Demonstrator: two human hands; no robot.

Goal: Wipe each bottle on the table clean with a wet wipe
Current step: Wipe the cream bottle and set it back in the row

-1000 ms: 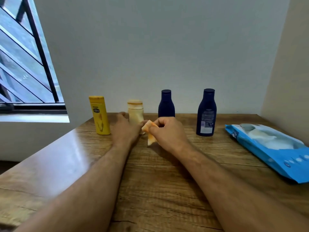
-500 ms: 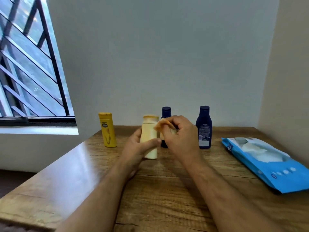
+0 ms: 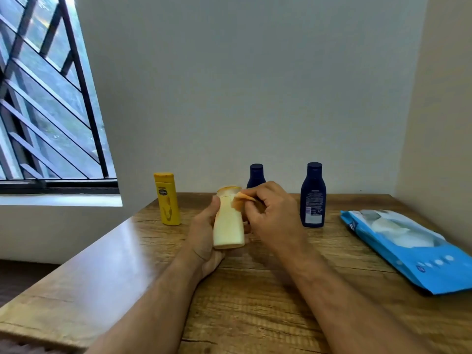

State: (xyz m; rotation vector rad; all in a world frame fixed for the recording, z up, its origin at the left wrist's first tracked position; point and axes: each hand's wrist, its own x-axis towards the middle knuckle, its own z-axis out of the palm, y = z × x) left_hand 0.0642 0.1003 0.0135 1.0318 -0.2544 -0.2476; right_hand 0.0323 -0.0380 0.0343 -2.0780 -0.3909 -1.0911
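— Lifted off the counter since a second ago, the cream bottle now sits in the left hand, which is wrapped round its smooth plastic body.

— Which way does it point?

— Long axis near upright, rounded cap up, above the counter's middle.

— And the other hand?

— The right hand pinches a folded wet wipe against the bottle's shoulder.

— Room to move?

— Bare woodgrain toward the near edge; yellow bottle and two navy bottles line the far edge; a glossy blue wipe pack lies along the right edge.
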